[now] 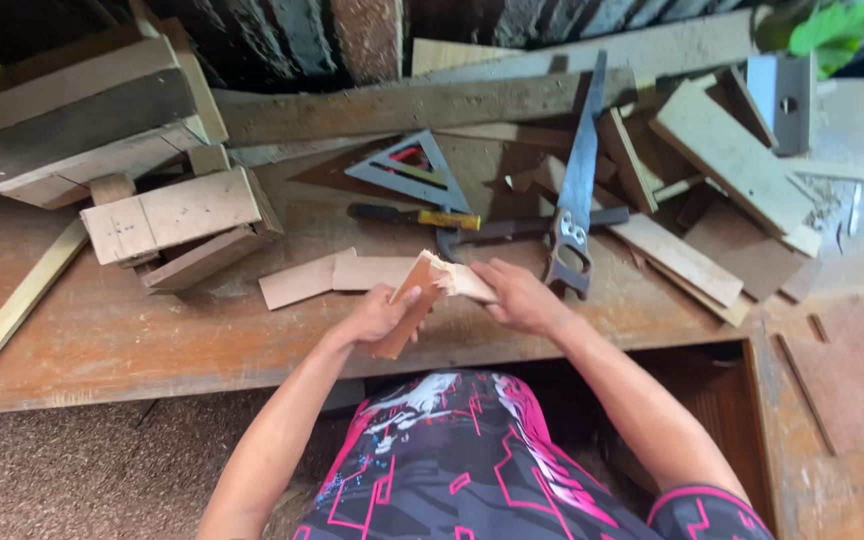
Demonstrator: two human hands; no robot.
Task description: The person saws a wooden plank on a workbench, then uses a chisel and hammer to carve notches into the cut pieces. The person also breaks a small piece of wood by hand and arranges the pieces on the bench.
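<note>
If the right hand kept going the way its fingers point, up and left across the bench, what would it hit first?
The right hand already grips the snapped plywood strip. Beyond that, probably the claw hammer head, then the metal try square. Depth is hard to judge.

On the workbench [152,340], wood blocks [177,225] lie far left. A set square [412,170] sits behind the hammer [482,228]; the handsaw [574,190] lies right, scrap boards [722,170] farther right.

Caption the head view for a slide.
Both hands, left and right, grip a thin plywood piece over a workbench beside a handsaw.
</note>
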